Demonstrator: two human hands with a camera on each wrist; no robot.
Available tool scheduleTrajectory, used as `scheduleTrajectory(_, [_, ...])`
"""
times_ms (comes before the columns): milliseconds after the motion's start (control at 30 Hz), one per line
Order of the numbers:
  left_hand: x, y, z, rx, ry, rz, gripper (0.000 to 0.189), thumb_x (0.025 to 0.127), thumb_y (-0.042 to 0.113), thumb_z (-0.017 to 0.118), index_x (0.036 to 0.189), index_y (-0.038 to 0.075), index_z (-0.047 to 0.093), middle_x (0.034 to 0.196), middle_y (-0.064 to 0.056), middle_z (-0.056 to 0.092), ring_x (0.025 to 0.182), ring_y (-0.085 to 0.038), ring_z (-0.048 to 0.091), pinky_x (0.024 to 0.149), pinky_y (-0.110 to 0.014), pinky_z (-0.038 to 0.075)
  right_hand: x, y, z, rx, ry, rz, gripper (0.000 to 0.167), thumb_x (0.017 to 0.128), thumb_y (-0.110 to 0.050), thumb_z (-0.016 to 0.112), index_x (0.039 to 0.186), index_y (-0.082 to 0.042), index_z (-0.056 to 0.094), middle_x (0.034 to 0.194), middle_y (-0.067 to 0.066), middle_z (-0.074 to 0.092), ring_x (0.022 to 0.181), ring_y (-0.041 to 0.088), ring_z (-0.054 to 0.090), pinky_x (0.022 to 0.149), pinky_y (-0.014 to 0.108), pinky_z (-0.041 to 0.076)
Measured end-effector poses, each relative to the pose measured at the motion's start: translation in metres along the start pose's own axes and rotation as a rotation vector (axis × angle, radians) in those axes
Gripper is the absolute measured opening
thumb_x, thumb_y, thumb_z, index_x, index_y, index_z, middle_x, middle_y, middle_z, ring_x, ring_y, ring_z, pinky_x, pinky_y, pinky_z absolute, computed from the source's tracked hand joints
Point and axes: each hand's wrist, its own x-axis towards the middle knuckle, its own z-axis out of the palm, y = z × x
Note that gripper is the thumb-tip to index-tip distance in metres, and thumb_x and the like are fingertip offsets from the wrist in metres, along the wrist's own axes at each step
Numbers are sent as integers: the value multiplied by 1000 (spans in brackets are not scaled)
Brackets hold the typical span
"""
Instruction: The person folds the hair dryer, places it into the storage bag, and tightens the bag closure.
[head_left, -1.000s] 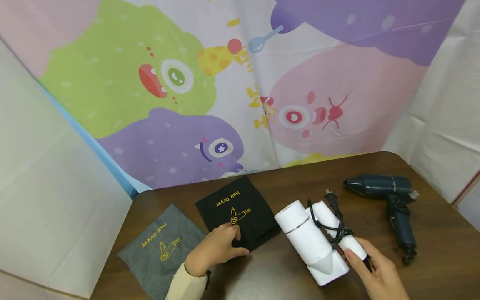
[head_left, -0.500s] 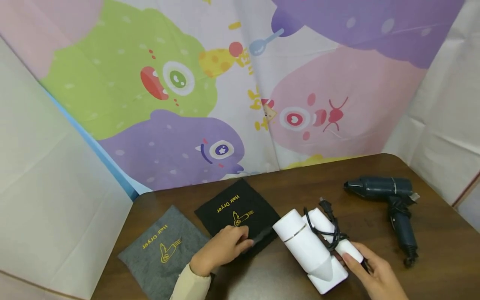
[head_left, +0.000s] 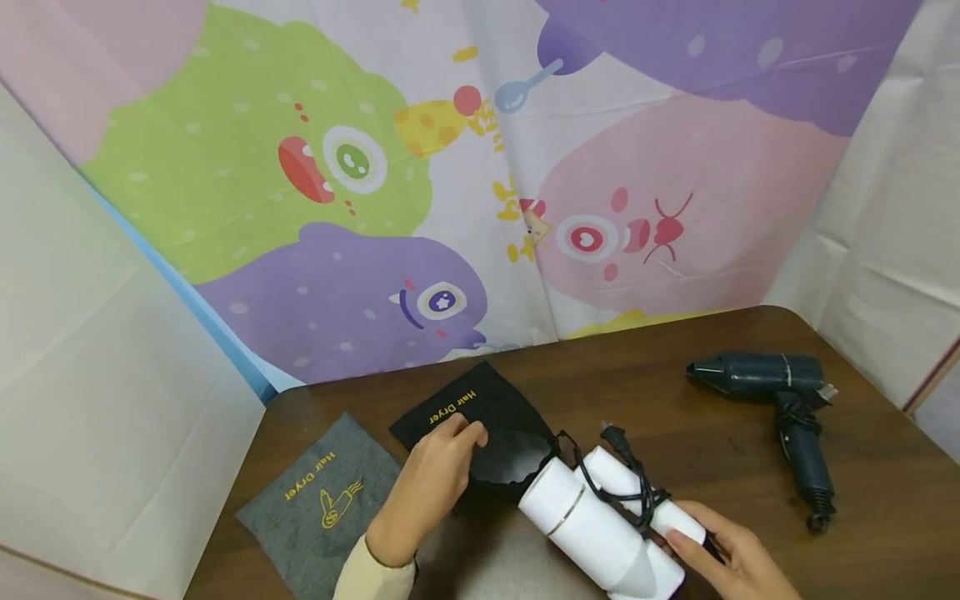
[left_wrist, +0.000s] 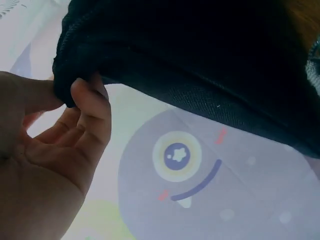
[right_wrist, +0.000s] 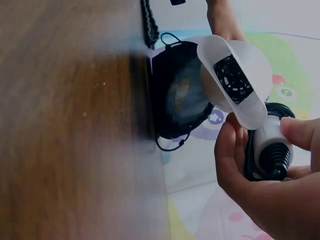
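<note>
My left hand [head_left: 431,479] pinches the rim of a black drawstring pouch [head_left: 498,400] printed "Hair Dryer" and holds its mouth raised and agape. In the left wrist view, thumb and fingers grip the edge of the dark pouch cloth [left_wrist: 200,65]. A white hair dryer [head_left: 592,525] is in my right hand [head_left: 731,550], which grips its handle; a black cord with a plug is wound round that handle. The dryer's far end is right by the pouch opening. The right wrist view shows the wide flat nozzle [right_wrist: 235,82] and the pouch's dark opening beyond it.
A grey "Hair Dryer" pouch [head_left: 322,492] lies flat at the left of the brown wooden table [head_left: 637,367]. At the right lies a dark blue hair dryer [head_left: 772,375], its cord bundled at the handle. Behind the table hangs a cartoon-printed cloth [head_left: 420,192].
The left hand has lifted the black pouch's rim, and its mouth now gapes. The right hand has brought the white hair dryer left and nearer to the pouch.
</note>
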Motion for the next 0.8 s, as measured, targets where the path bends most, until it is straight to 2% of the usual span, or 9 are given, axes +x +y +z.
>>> scheduleTrajectory(100, [0,4,-2,11,-31,-21,37,88,-11,64,120,6,66,103,-5,61,75,-11,58,60,-23,50,1,0,-1,3,-34,13,38,102,-23,58,131,1,58,116,12,67,93,6,63,76,25,53])
scheduleTrajectory(167, [-1,6,-3,10,-47,-31,48,87,-10,64,133,3,58,114,-9,59,83,-14,61,64,-25,52,1,1,-1,0,-52,-10,37,103,-21,57,131,2,58,115,11,68,94,5,63,77,24,52])
scheduleTrajectory(267, [0,8,-6,-6,-61,-24,64,84,-12,64,144,2,48,126,-13,54,94,-17,60,70,-26,53,2,5,-4,29,-109,-48,37,104,-18,53,132,6,55,112,9,68,94,4,63,77,24,52])
scheduleTrajectory(400, [-1,11,-9,-41,-54,12,74,78,-14,63,148,2,42,130,-13,51,106,-19,55,81,-28,52,4,8,-7,108,-210,-51,38,106,-16,50,134,9,52,111,8,67,94,5,62,76,24,52])
scheduleTrajectory(533, [-2,18,-14,-88,-83,24,75,79,-13,64,149,4,41,135,-13,49,116,-20,53,85,-29,52,5,9,-7,193,-332,-116,33,106,-11,46,133,8,53,109,5,66,92,6,61,74,25,52])
scheduleTrajectory(633, [-3,24,-21,-119,-147,17,76,80,-13,64,150,7,40,137,-11,47,121,-20,51,83,-30,51,5,9,-7,312,-469,-148,30,106,-6,42,131,4,56,107,4,66,93,9,61,75,27,53])
scheduleTrajectory(733, [-3,30,-31,-150,-229,19,78,80,-14,63,151,9,40,139,-9,45,121,-19,49,83,-30,49,5,8,-5,403,-605,-173,32,107,-3,38,132,0,58,113,3,65,98,9,60,80,27,53])
scheduleTrajectory(800, [-3,36,-37,-170,-287,30,79,81,-14,62,152,11,39,140,-7,45,122,-17,49,92,-31,48,7,6,-4,422,-666,-197,34,106,-1,36,132,-2,58,117,1,65,102,9,60,83,26,51])
